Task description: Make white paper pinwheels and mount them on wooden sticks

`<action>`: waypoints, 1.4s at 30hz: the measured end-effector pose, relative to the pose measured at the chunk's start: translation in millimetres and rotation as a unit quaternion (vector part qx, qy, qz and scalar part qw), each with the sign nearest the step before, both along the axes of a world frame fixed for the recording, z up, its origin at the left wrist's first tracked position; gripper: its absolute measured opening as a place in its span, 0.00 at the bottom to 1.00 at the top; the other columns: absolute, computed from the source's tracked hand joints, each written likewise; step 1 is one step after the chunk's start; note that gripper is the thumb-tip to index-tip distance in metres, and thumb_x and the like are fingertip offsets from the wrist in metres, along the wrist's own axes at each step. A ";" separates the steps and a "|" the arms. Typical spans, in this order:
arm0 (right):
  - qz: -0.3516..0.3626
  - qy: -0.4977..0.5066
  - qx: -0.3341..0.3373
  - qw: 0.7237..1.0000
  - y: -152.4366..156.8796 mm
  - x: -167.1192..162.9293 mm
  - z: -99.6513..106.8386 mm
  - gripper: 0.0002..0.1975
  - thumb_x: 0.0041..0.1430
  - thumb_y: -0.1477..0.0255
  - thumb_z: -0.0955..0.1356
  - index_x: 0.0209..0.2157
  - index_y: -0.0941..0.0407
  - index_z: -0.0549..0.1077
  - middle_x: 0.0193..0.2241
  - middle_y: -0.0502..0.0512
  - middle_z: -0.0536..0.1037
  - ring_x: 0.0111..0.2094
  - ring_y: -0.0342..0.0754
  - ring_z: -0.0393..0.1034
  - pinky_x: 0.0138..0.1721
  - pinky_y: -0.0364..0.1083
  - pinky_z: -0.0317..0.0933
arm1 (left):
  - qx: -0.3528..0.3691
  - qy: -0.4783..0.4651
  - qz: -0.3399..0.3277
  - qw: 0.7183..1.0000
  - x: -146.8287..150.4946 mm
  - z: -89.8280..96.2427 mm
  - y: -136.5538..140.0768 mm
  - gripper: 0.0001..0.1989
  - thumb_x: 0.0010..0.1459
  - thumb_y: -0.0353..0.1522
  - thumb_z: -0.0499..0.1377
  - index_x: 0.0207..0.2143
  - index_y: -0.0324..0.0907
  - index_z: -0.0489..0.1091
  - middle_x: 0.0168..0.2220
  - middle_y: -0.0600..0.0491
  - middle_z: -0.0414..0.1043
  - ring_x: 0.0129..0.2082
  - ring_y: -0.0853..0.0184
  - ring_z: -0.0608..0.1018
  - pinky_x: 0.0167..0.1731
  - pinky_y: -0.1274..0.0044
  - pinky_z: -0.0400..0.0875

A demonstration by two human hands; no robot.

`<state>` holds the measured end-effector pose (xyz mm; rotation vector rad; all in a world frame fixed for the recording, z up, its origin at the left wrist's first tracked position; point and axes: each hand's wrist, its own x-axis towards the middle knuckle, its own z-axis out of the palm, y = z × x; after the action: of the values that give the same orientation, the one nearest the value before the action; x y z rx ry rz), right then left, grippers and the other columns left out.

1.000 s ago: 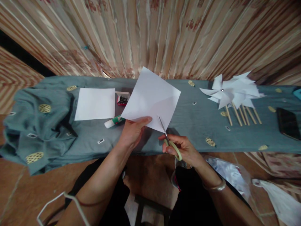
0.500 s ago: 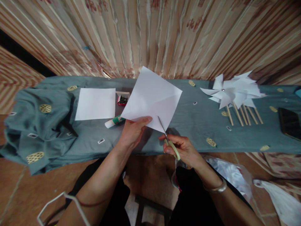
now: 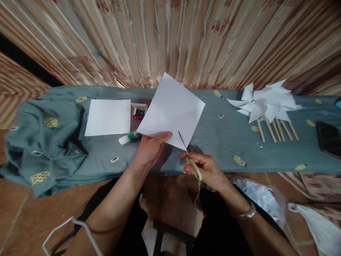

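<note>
The left hand (image 3: 151, 149) pinches the bottom edge of a square white paper (image 3: 172, 110) with thumb on top, holding it up over the grey-green cloth (image 3: 218, 142). The right hand (image 3: 205, 169) is curled shut round the green handles of the scissors (image 3: 189, 158), and the thin blade sits in the paper's lower corner. The paper is held by one edge only, so it may bend or twist and the cut could go crooked or tear. The left thumb is close to the blade and could get nicked. A glue stick (image 3: 129, 137) lies near
</note>
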<state>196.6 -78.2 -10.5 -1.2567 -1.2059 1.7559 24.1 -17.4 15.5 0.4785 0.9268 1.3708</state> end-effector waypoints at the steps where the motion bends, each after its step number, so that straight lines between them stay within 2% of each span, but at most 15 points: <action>1: 0.000 -0.002 0.007 1.000 0.1 0.0 0.0 0.23 0.46 0.58 0.77 0.40 0.56 0.76 0.22 0.46 0.73 0.22 0.39 0.64 0.26 0.41 0.61 | -0.004 0.001 -0.003 1.000 0.7 0.0 -0.7 0.25 0.33 0.23 0.71 0.38 0.40 0.76 0.31 0.55 0.80 0.35 0.65 0.80 0.45 0.72 0.73; 8: -0.013 -0.011 0.031 0.999 2.4 0.3 -0.8 0.24 0.44 0.55 0.78 0.39 0.57 0.78 0.22 0.46 0.73 0.23 0.39 0.64 0.25 0.41 0.59 | -0.024 -0.006 -0.017 1.000 5.1 1.9 -4.1 0.24 0.31 0.21 0.71 0.36 0.39 0.75 0.30 0.55 0.79 0.33 0.67 0.79 0.41 0.73 0.73; 14: -0.021 -0.004 0.010 1.000 3.2 0.8 -1.7 0.25 0.41 0.55 0.79 0.37 0.55 0.75 0.21 0.45 0.76 0.24 0.41 0.70 0.28 0.42 0.65 | -0.027 -0.006 -0.017 0.999 5.8 1.0 -3.2 0.24 0.31 0.21 0.71 0.36 0.40 0.75 0.33 0.54 0.80 0.34 0.66 0.79 0.42 0.73 0.74; 19: -0.045 0.006 -0.013 0.999 2.4 -0.6 -3.9 0.29 0.38 0.56 0.80 0.40 0.55 0.74 0.19 0.44 0.75 0.21 0.40 0.69 0.24 0.40 0.61 | -0.033 -0.007 -0.010 0.999 6.6 0.3 -2.2 0.23 0.29 0.21 0.71 0.33 0.40 0.74 0.34 0.54 0.79 0.34 0.66 0.79 0.40 0.74 0.75; 23: -0.038 0.004 -0.010 0.999 2.0 -1.6 -3.6 0.29 0.41 0.55 0.79 0.42 0.54 0.73 0.20 0.44 0.74 0.21 0.40 0.68 0.24 0.40 0.62 | -0.040 -0.009 -0.013 0.999 7.1 1.5 -2.7 0.22 0.30 0.21 0.71 0.33 0.41 0.74 0.33 0.54 0.79 0.34 0.66 0.79 0.39 0.74 0.75; 32: -0.025 -0.022 0.029 0.999 3.3 1.8 -3.9 0.30 0.44 0.51 0.77 0.43 0.55 0.73 0.19 0.44 0.71 0.21 0.40 0.63 0.21 0.40 0.55 | -0.034 -0.002 -0.028 0.999 10.2 -1.6 -5.6 0.29 0.29 0.22 0.73 0.39 0.41 0.74 0.37 0.53 0.80 0.38 0.63 0.80 0.43 0.72 0.74; 38: -0.042 -0.003 -0.001 0.999 3.4 -0.8 -3.3 0.30 0.41 0.55 0.79 0.43 0.54 0.72 0.20 0.44 0.75 0.21 0.41 0.67 0.23 0.41 0.62 | -0.031 -0.009 -0.029 0.999 10.5 -3.2 -4.8 0.29 0.30 0.21 0.72 0.41 0.41 0.74 0.37 0.53 0.80 0.36 0.66 0.80 0.41 0.74 0.74; 42: -0.041 0.003 0.012 0.999 3.3 -1.1 -2.6 0.29 0.43 0.53 0.78 0.43 0.54 0.72 0.20 0.44 0.75 0.21 0.41 0.68 0.23 0.41 0.63 | -0.026 -0.012 -0.031 0.999 11.6 -3.2 -5.9 0.27 0.30 0.21 0.72 0.38 0.41 0.75 0.36 0.54 0.80 0.35 0.66 0.80 0.42 0.74 0.74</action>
<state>195.4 -74.8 -13.1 -1.2679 -1.1538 1.6801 35.7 -23.2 12.3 0.4462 0.9186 1.2905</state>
